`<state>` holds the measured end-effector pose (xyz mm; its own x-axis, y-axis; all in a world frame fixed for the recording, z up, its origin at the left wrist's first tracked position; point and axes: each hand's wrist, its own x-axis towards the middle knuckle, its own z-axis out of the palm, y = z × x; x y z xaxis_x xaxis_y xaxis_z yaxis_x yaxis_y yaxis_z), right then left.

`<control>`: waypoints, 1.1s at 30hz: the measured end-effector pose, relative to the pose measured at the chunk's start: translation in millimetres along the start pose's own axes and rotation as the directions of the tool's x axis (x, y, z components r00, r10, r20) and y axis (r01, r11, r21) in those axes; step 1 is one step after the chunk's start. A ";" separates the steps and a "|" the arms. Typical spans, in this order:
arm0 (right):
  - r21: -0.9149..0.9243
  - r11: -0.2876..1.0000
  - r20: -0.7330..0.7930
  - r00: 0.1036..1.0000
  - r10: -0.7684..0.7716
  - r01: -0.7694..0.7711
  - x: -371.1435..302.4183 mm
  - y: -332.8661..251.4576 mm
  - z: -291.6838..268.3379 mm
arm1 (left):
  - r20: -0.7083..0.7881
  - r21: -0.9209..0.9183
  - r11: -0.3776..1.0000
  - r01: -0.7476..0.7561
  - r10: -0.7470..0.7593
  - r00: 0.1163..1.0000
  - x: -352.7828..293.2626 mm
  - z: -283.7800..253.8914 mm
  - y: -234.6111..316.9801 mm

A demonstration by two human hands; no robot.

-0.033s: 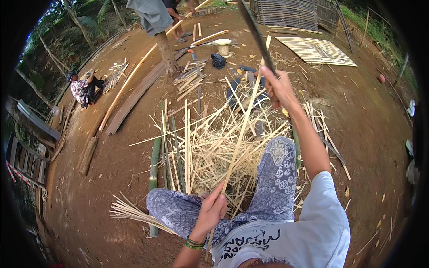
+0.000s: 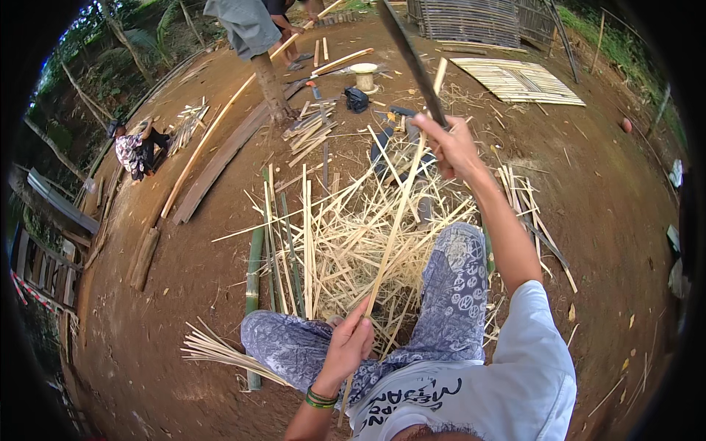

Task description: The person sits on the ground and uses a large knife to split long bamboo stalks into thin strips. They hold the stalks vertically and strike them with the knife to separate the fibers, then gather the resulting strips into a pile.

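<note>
i am sitting on the dirt with my knees spread, and my left hand is closing around the near end of a long bamboo strip, fingers wrapped tight, holding it just above my lap. the strip is slanting up and away from me toward my right hand, which is raised at arm's length and gripping the handle of a long dark blade; the blade is pointing up and away, its tip leaving the top of the view. the strip's far end is passing just beside that fist. under the strip a heap of pale shavings is lying between my legs, with green bamboo poles at its left. a bundle of thin slats is lying by my left knee. farther off, a second person is standing among cut laths, and a third is crouching at the left edge.
</note>
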<state>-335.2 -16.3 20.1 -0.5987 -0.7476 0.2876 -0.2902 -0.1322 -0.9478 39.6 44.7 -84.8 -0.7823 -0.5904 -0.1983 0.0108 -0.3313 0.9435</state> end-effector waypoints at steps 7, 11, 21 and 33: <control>0.306 0.951 0.011 0.999 0.033 -0.035 -13.1 -20.4 28.4 | 0.124 -0.209 0.976 -0.056 0.083 0.989 39.2 -8.3 6.9; 0.283 0.959 -0.009 1.000 -0.019 0.021 -8.7 -28.7 34.5 | 0.224 -0.262 0.965 -0.023 0.084 0.971 81.5 3.7 40.9; -0.609 0.682 0.214 0.912 -0.350 0.405 -99.3 42.1 34.5 | 0.104 -0.329 0.944 0.025 0.010 0.995 116.9 26.3 71.2; -0.616 0.679 0.206 0.914 -0.351 0.400 -131.1 44.6 37.3 | 0.094 -0.499 0.864 -0.070 0.133 0.987 128.6 25.6 65.0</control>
<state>-241.8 51.6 -65.0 -0.2914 -0.7705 0.5669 -0.8961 0.0124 -0.4437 -76.3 -33.9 -42.2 -0.8288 -0.5578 -0.0449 0.3742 -0.6122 0.6966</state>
